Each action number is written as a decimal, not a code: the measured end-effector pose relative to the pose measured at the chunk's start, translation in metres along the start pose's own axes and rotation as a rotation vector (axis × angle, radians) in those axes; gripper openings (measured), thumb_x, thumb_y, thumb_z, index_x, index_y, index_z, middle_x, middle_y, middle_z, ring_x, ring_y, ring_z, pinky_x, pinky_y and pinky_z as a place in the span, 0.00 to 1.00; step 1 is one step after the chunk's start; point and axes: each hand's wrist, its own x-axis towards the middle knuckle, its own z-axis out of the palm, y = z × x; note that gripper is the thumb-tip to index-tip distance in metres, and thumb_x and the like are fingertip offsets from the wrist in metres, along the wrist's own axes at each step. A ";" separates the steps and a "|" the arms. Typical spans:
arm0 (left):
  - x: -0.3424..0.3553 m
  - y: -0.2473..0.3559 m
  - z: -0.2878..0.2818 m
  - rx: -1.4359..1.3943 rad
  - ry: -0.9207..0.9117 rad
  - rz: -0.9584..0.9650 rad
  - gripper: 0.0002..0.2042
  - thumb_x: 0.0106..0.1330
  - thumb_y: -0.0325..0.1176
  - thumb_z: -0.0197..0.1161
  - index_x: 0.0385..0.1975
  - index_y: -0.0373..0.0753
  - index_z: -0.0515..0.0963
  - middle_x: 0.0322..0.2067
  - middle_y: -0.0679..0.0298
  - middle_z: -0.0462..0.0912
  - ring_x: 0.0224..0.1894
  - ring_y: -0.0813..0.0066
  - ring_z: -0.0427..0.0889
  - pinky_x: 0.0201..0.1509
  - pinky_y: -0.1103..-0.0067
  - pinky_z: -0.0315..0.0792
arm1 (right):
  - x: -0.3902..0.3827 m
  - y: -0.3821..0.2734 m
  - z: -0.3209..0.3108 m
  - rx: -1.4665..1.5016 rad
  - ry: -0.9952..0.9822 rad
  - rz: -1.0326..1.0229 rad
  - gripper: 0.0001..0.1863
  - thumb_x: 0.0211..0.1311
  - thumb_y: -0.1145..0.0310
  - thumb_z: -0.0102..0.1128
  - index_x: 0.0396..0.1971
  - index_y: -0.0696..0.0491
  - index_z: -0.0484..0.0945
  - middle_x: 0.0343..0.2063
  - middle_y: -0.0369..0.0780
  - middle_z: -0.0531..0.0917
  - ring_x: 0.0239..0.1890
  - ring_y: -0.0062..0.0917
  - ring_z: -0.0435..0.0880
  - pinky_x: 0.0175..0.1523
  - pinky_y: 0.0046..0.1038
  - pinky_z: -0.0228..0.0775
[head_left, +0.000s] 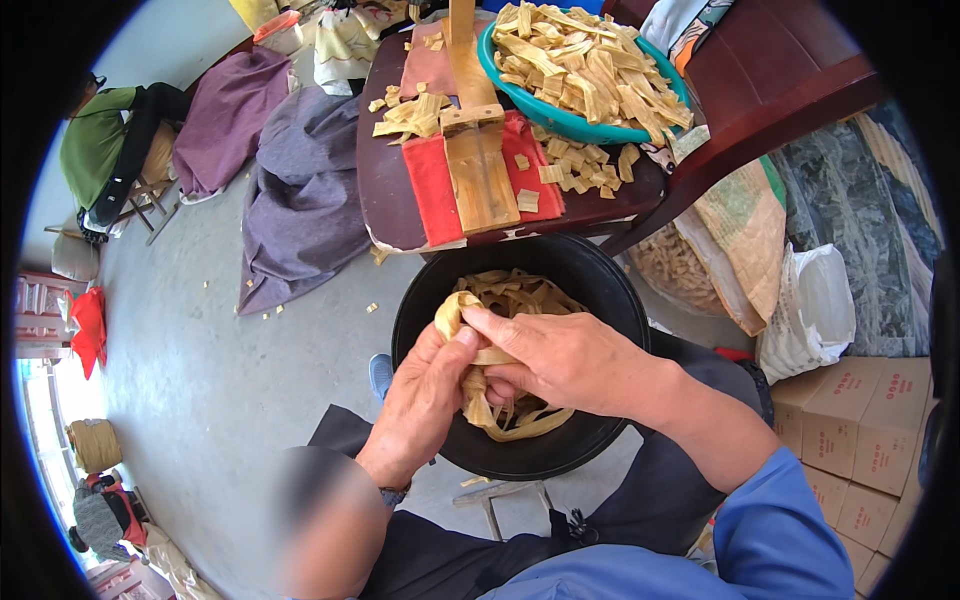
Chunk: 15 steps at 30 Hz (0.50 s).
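Note:
Both of my hands work over a black tub (622,420) between my knees. My left hand (415,395) is closed around a long, pale yellow, pliable strip (478,385), which looks knotted below the fingers. My right hand (560,355) pinches the same strip near a folded loop at its top. The strip's lower end hangs down into the tub. More soft yellowish strips (520,290) lie coiled inside the tub. My hands partly hide them.
Beyond the tub stands a dark red chair (385,190) bearing a wooden cutting device (480,170), a red cloth (425,195) and cut pieces (590,165). A green basin (560,125) there is heaped with flat pieces. Cardboard boxes (850,430) are stacked at right. A person (105,150) sits far left.

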 end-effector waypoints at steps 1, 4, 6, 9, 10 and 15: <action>0.000 0.002 -0.002 -0.027 0.045 0.007 0.17 0.80 0.43 0.47 0.56 0.36 0.68 0.38 0.62 0.81 0.35 0.78 0.82 0.41 0.81 0.77 | 0.002 -0.004 -0.004 0.144 0.006 0.109 0.34 0.68 0.62 0.61 0.67 0.63 0.61 0.28 0.44 0.80 0.30 0.37 0.83 0.37 0.34 0.78; -0.003 0.010 -0.006 0.046 -0.023 -0.027 0.17 0.81 0.43 0.46 0.58 0.37 0.66 0.37 0.62 0.81 0.31 0.78 0.82 0.34 0.81 0.79 | 0.007 -0.014 -0.015 0.571 -0.032 0.444 0.38 0.69 0.58 0.62 0.70 0.63 0.57 0.26 0.42 0.80 0.27 0.31 0.81 0.33 0.28 0.75; -0.007 0.016 -0.004 0.092 -0.027 -0.098 0.15 0.81 0.41 0.46 0.57 0.38 0.66 0.35 0.63 0.81 0.29 0.78 0.82 0.31 0.81 0.79 | 0.012 -0.013 -0.021 0.855 -0.133 0.663 0.38 0.71 0.57 0.60 0.71 0.62 0.56 0.23 0.38 0.78 0.22 0.22 0.78 0.28 0.23 0.71; -0.009 0.017 -0.011 0.022 -0.102 -0.061 0.14 0.80 0.41 0.47 0.57 0.40 0.67 0.33 0.64 0.81 0.29 0.78 0.82 0.29 0.81 0.79 | 0.013 -0.010 -0.017 1.125 -0.253 0.786 0.33 0.73 0.55 0.58 0.67 0.61 0.63 0.21 0.32 0.76 0.17 0.12 0.72 0.22 0.17 0.66; -0.009 0.018 -0.013 -0.038 -0.126 -0.047 0.12 0.80 0.39 0.48 0.55 0.40 0.67 0.33 0.63 0.81 0.29 0.77 0.83 0.30 0.81 0.79 | 0.012 -0.008 -0.012 1.186 -0.256 0.780 0.30 0.73 0.55 0.57 0.65 0.60 0.65 0.22 0.32 0.77 0.17 0.11 0.71 0.21 0.16 0.64; -0.010 0.022 -0.020 -0.197 -0.280 -0.053 0.14 0.72 0.27 0.53 0.54 0.41 0.63 0.34 0.59 0.81 0.32 0.71 0.83 0.40 0.79 0.78 | 0.014 -0.005 -0.009 1.435 -0.249 0.783 0.21 0.74 0.56 0.56 0.54 0.57 0.72 0.24 0.31 0.75 0.15 0.10 0.66 0.19 0.15 0.59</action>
